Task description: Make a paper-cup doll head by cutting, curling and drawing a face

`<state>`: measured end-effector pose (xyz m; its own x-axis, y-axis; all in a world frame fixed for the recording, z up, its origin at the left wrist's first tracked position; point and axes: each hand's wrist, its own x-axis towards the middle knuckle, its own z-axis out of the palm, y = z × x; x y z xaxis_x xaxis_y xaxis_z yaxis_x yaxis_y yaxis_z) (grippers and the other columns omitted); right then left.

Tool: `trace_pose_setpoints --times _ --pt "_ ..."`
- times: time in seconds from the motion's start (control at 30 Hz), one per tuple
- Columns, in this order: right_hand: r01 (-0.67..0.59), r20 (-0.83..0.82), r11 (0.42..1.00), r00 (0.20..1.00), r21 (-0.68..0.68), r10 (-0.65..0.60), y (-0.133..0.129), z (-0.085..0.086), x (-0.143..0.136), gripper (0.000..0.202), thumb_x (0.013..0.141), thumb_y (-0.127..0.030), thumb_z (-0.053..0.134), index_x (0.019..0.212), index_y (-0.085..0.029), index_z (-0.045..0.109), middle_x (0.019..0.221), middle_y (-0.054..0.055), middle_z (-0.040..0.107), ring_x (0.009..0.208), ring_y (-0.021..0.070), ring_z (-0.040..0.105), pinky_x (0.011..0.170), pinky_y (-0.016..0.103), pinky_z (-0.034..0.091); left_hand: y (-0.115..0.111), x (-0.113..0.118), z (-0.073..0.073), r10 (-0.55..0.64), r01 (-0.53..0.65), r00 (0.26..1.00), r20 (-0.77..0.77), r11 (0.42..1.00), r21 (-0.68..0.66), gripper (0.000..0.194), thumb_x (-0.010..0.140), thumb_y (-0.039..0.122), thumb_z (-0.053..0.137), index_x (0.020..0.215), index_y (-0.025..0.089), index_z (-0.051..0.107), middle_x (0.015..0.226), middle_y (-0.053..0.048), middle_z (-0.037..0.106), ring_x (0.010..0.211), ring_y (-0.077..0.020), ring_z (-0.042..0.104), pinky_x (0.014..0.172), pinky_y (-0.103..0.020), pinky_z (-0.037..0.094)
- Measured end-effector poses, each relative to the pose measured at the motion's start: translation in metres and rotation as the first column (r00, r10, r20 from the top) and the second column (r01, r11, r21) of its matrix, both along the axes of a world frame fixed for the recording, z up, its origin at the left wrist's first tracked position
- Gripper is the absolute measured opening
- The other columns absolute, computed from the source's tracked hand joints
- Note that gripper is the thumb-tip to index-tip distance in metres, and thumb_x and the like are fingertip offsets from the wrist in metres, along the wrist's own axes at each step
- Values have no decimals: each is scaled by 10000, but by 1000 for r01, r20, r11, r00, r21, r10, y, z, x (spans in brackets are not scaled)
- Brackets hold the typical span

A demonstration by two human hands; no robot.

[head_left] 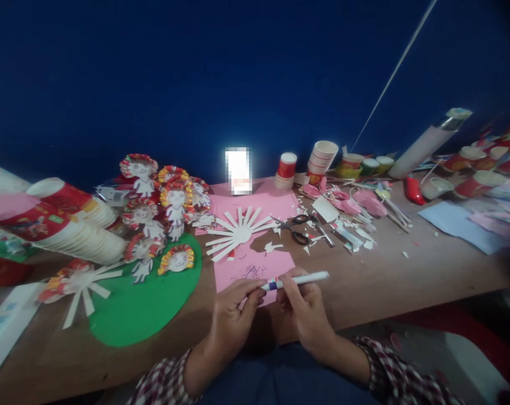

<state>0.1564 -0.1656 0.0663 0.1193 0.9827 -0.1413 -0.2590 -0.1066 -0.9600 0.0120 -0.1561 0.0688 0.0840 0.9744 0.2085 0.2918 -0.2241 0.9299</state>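
Note:
Both hands are on a white marker (312,278) with a dark blue band, held level above the table's front edge. My left hand (233,314) pinches its banded left end between thumb and fingers. Wrapped round the barrel is my right hand (308,314), with the plain white end poking out to the right. Beneath and behind the marker lies pink paper (282,260) with dark scribbles. Just beyond it, a white paper piece cut into radiating strips (243,233) rests flat. Black-handled scissors (299,229) lie to its right among paper scraps.
On the left, several cut-out paper figures (177,202) stand on and behind a green sheet (141,312). Stacked paper cups (69,225) lean at far left; more cup stacks (322,157) stand at the back. Pink paper pieces on sticks (371,202) and a blue sheet (461,228) lie right.

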Motion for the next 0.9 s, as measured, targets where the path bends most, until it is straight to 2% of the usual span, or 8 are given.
trace_pose_setpoints --times 0.23,0.3,0.37,0.4,0.47,0.67,0.8,0.9 --pt "-62 -18 998 998 -8 62 21 -9 12 330 851 -475 597 720 -185 513 542 -50 527 462 74 455 460 195 377 18 2 -29 -81 78 996 -30 994 -81 235 883 297 545 1039 195 689 915 -66 713 750 -159 669 700 -268 551" --pt "-68 96 996 993 53 63 34 -11 26 276 874 -448 572 801 -183 552 588 -36 556 493 86 485 476 204 402 23 4 -38 -79 75 995 -58 995 -72 360 884 311 544 1224 196 579 1128 -100 661 887 -177 659 804 -311 543" --pt "5 296 986 954 166 -54 49 -11 46 221 893 -412 543 884 -194 572 672 -9 606 591 122 565 530 228 457 26 4 -45 -87 83 989 -120 996 -35 469 882 306 543 1331 198 461 1245 -125 590 950 -186 639 850 -344 530" --pt "15 432 969 893 248 -124 58 -12 58 206 899 -397 530 911 -198 585 757 15 643 682 145 608 604 254 497 26 4 -47 -94 93 983 -160 996 -15 474 882 300 542 1335 197 447 1235 -128 588 946 -187 637 850 -352 530" --pt "-59 715 928 656 367 -241 74 -15 85 249 937 -388 445 967 -201 607 935 63 684 834 182 646 725 306 526 24 1 -51 -112 120 965 -237 993 21 409 885 286 531 1281 193 488 1153 -120 612 906 -187 640 824 -353 537" --pt "-212 920 927 313 309 -236 111 -27 155 360 904 -358 485 1193 -180 604 1153 131 663 1046 276 610 912 426 466 16 -10 -66 -88 201 903 -420 952 232 325 866 207 530 1187 190 579 1147 -119 636 1069 -234 606 919 -386 519" --pt "-375 983 909 95 183 -158 123 -31 172 528 835 -413 593 1302 -170 556 1202 134 642 1142 316 531 1017 454 370 12 -12 -72 -60 261 867 -495 900 349 325 846 179 558 1166 196 613 1122 -110 663 1058 -225 625 910 -353 533" --pt "-418 991 902 -34 105 -131 127 -31 178 593 829 -475 597 1320 -146 542 1201 151 639 1181 339 484 1028 461 342 10 -12 -72 -35 267 859 -511 882 388 317 843 173 565 1153 201 626 1096 -105 676 1028 -218 642 894 -342 544"
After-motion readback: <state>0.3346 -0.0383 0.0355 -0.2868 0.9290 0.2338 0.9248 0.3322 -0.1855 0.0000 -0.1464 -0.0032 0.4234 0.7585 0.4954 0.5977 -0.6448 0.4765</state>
